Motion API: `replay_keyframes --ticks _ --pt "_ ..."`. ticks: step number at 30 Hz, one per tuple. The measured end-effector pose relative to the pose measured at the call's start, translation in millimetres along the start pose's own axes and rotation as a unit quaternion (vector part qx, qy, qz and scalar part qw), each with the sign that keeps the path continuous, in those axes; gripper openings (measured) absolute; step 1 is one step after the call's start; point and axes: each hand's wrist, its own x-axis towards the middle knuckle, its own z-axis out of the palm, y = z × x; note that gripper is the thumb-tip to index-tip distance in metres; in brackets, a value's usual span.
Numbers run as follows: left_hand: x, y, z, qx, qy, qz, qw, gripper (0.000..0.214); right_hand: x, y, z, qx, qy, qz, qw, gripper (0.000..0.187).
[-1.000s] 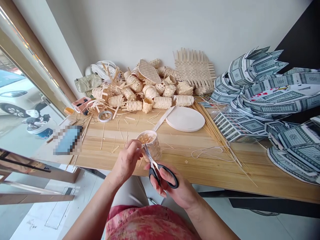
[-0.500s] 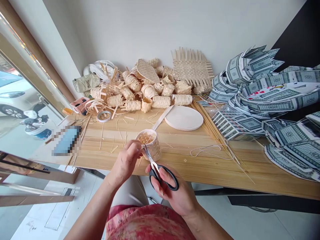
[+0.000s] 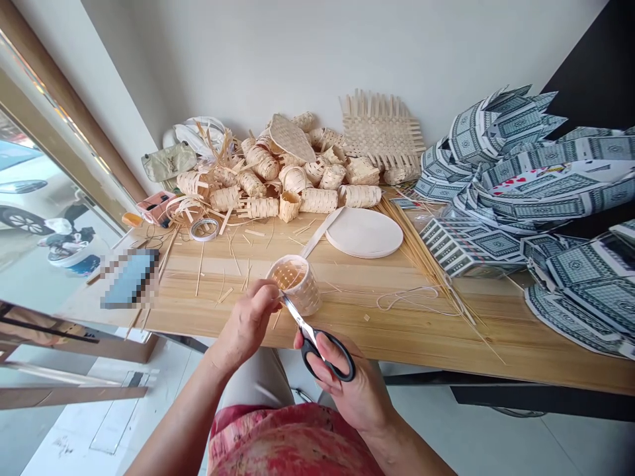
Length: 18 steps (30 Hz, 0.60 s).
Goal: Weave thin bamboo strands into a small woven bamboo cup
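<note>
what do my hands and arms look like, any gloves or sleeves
Your left hand and right hand are bare, with no gloves and no visible rings or watch. Your forearms show no sleeves. Below them are a red and pink mottled garment and beige trousers.

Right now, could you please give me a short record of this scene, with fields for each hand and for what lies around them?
left hand: holds a small woven basket
right hand: holds black-handled scissors, blade tips at the basket's edge
surface: wooden table, scattered with cut strips
nearby: round white board, loose wooden sticks, roll of tape
further back: pile of woven baskets, flat woven mat, folded card-patterned paper
</note>
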Motion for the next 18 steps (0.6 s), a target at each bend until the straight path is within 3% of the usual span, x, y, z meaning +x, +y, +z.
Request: replay_keyframes --ticks 6,11,14,18 --pt "0.2 -1.5 1.5 -0.013 0.024 -0.018 0.999 0.013 -1.0 -2.0 0.4 -0.011 -0.014 0.035 0.999 0.042" --pt "-0.5 2.3 0.0 0.039 0.047 -0.043 0.997 0.008 0.4 -1.9 -0.9 -0.011 -0.034 0.038 0.999 0.045" --pt "-1.3 7.2 -3.1 0.03 0.036 -0.064 0.997 0.003 1.0 1.1 -0.9 -0.01 -0.026 0.034 0.999 0.046" --pt "-1.6 12.9 -9.3 -0.007 0.008 -0.133 0.991 0.015 1.6 4.9 -1.0 -0.018 -0.033 0.028 0.999 0.046"
